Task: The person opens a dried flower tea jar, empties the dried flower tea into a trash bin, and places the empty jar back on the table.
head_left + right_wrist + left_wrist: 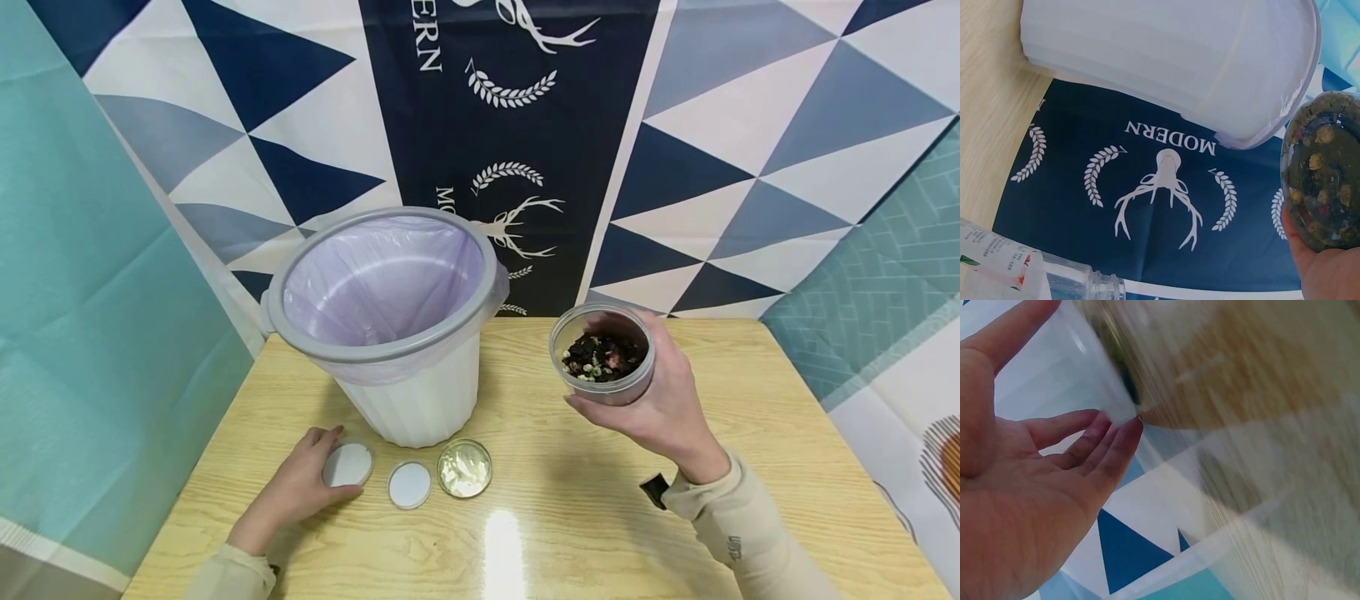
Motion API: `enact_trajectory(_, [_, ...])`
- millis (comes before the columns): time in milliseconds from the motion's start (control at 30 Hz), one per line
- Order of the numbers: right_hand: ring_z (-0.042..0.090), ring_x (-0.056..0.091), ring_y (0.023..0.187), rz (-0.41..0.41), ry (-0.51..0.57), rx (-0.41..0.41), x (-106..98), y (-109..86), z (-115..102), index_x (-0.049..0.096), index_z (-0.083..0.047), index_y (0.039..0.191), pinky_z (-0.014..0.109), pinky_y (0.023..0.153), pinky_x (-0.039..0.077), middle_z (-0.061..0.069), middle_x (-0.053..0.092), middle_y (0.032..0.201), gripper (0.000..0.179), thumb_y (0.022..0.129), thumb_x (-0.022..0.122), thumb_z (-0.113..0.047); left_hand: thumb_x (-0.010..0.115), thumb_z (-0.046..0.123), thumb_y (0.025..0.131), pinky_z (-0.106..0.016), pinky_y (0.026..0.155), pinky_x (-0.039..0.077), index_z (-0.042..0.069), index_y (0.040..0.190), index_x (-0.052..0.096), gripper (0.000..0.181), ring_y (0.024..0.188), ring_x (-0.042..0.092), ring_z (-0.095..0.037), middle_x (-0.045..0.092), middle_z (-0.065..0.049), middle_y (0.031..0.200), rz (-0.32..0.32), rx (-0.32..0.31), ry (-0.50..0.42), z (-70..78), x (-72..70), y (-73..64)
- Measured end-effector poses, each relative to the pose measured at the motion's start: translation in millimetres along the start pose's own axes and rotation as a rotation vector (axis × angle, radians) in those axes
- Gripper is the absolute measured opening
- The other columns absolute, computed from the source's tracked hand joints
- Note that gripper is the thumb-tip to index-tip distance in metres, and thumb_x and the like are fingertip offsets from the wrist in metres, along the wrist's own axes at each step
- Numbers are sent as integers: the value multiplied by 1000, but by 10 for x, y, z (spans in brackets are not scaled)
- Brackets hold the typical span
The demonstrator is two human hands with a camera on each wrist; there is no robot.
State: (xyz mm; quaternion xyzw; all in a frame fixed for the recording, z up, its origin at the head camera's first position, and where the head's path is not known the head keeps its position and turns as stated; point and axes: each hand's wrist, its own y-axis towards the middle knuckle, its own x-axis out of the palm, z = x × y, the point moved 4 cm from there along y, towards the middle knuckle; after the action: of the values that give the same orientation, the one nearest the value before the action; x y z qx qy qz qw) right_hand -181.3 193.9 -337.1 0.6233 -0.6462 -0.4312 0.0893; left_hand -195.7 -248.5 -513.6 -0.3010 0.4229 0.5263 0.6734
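My right hand (667, 400) grips a clear plastic jar (611, 393) above the table, its open mouth tilted toward the head camera. Inside lie dark dried leaves with reddish and pale flower bits (603, 357). In the right wrist view the bottom of the jar (1325, 172) shows the same contents through the plastic. Low on the left, my left hand (300, 479) holds a round white lid (348, 464) by its edge, thumb and fingers on opposite sides. Its rim (1100, 369) shows in the left wrist view; a dark strip beside it is too blurred to identify.
A white bin (420, 408) with a grey rim and purple liner stands at the back left. Before it lie a smaller white disc (409, 485) and a round, shiny gold-coloured disc (464, 468). The right wrist view shows a clear labelled bottle (997, 259) at lower left.
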Motion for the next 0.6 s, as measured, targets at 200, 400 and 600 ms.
enact_trajectory(200, [3,60,118,14,-21,-27,3,-8,7,51,-7,146,15,102,45,10,63,131,106,50,97,0,97,37,69,-56,98,53,-10,141,55,96,115,59,-37,58,-19,124,20,7,25,12,20,-10])
enact_trajectory(400, [2,60,118,20,-28,-21,6,-15,22,51,-8,146,15,102,44,8,63,132,106,50,97,-2,97,39,66,-57,98,53,-8,141,55,98,115,59,-37,58,-17,123,32,-13,22,3,39,-10])
enact_trajectory(600, [1,59,118,16,-48,-6,13,-30,58,51,-9,146,15,103,43,9,64,131,104,53,97,-2,94,52,67,-61,99,52,-8,150,45,113,120,60,-41,57,-22,132,22,-21,-14,-14,-20,-18])
